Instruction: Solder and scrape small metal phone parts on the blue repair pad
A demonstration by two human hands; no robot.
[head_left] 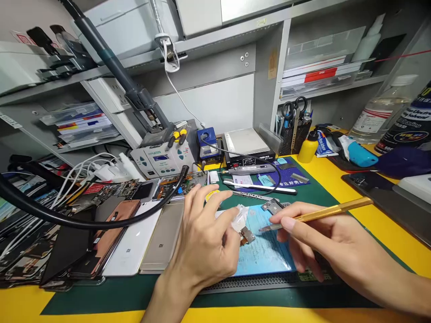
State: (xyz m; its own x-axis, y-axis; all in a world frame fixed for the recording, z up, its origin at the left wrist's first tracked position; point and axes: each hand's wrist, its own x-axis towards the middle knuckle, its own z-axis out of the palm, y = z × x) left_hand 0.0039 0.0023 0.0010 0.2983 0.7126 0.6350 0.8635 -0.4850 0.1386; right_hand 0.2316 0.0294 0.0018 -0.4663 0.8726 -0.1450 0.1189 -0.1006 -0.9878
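My right hand (323, 237) grips a slim craft knife (323, 211) with a gold handle, its pointed metal tip slanting down to the left over a blue pad (269, 251). Just left of the tip lies a small metal phone part with a copper-coloured flex (248, 235). My left hand (205, 237) reaches over the pad's left side, fingers spread and bent, thumb and forefinger apart beside that part. Whether the left fingertips touch it cannot be made out. Crumpled clear-white wrapping (240, 215) sits by the left forefinger. A dark phone component (272, 206) lies behind the right fingertips.
Phones (133, 242) and loose boards crowd the left. A black hose (101, 224) arcs in front of them from a rework station (164, 159). Behind the pad lie a white tool (259, 186) and a heating plate (247, 143). A yellow bottle (308, 147) stands right.
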